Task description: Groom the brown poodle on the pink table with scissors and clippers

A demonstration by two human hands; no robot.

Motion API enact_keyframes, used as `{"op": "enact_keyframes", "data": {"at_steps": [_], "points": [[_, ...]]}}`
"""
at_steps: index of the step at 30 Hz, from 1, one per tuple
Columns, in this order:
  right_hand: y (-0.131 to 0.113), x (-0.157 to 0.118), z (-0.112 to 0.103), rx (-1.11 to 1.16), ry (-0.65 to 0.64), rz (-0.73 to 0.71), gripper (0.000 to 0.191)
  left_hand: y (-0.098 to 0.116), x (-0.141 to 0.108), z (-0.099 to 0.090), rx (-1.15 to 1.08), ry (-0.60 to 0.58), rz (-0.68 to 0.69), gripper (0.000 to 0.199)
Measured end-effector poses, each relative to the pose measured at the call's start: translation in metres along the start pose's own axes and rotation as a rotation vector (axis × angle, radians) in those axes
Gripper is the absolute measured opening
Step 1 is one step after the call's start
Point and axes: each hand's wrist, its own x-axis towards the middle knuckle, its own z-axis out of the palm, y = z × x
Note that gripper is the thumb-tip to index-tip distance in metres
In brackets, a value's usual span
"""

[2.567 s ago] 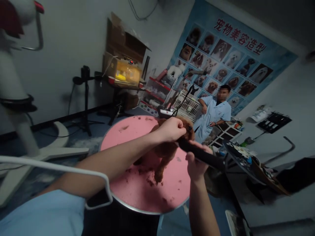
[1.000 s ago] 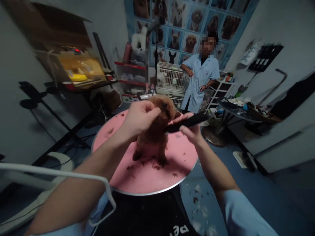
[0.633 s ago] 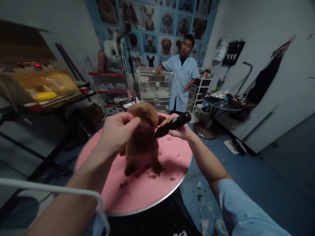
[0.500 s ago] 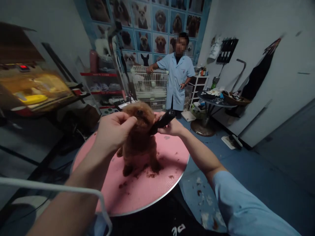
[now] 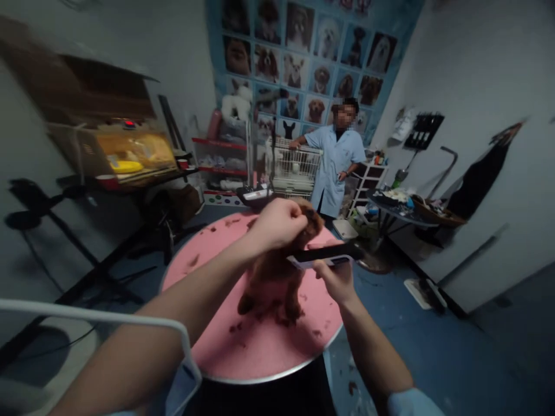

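Note:
A small curly brown dog point(image 5: 271, 280) sits on a round pink grooming table point(image 5: 255, 358). My left hand point(image 5: 281, 222) is closed in a pinch at the side of the dog's face, covering part of it. Exactly which bit of fur or muzzle the fingers grip is hidden. In my right hand point(image 5: 338, 277) is a black and silver hair clipper point(image 5: 325, 254), held roughly level. Its head points left, close to the dog's neck and chest; whether it touches the coat I cannot tell. Brown hair clippings point(image 5: 236, 328) lie around the paws.
A white bar point(image 5: 108, 318) crosses the lower left foreground. Behind the table, a person in a light blue coat point(image 5: 336, 162) leans on a white wire cage point(image 5: 295, 164). A red-edged shelf point(image 5: 221, 170) stands to the left, a cluttered round table point(image 5: 390, 202) to the right.
The camera view has swung left. The dog's head is turned more to the right, with my left hand now over its side. The clipper has tipped from slanting to nearly level and sits lower.

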Motion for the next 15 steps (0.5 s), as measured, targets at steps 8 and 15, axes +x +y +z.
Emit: {"op": "enact_keyframes", "data": {"at_steps": [8,15], "points": [[-0.031,-0.008,0.040,-0.285,-0.053,-0.031,0.023,0.006,0.014,0.006,-0.004,-0.137,0.031,0.008],[-0.039,-0.003,0.049,-0.460,0.154,-0.045,0.023,0.006,0.027,0.012,0.005,-0.207,0.044,0.008]]}}
